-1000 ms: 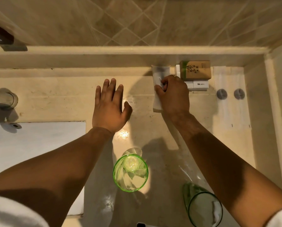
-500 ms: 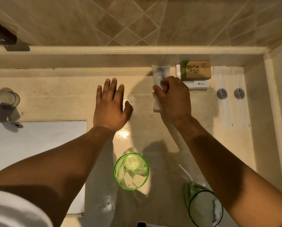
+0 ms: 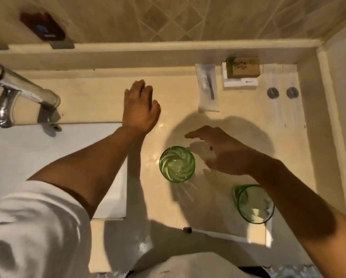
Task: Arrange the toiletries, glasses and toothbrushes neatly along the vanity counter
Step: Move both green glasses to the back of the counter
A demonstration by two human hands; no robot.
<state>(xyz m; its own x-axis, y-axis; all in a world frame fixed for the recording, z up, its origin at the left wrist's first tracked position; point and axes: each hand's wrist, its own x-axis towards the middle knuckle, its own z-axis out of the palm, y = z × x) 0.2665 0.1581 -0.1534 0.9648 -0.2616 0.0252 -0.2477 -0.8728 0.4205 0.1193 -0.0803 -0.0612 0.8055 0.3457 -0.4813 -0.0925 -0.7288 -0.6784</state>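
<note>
A white sachet with a dark item inside (image 3: 207, 88) lies against the back of the beige counter (image 3: 248, 141). Right of it sits a brown box (image 3: 244, 67) stacked on white boxes (image 3: 240, 83), then two clear packets with grey discs (image 3: 282, 92). A green ribbed glass (image 3: 177, 164) stands mid-counter and a second green glass (image 3: 254, 204) stands front right. A toothbrush (image 3: 214, 233) lies near the front edge. My left hand (image 3: 141, 106) rests flat on the counter. My right hand (image 3: 221, 150) hovers open just right of the middle glass, holding nothing.
A white basin (image 3: 47, 167) fills the left, with a chrome tap (image 3: 21, 93) over it. A raised ledge (image 3: 168, 48) runs along the tiled wall, holding a dark object (image 3: 42, 27) at the left. A side wall (image 3: 340, 97) bounds the counter on the right.
My right hand has let go of the white sachet and drawn back toward the middle glass, fingers spread. The view has shifted so the tap and front edge show. The left hand stays put.
</note>
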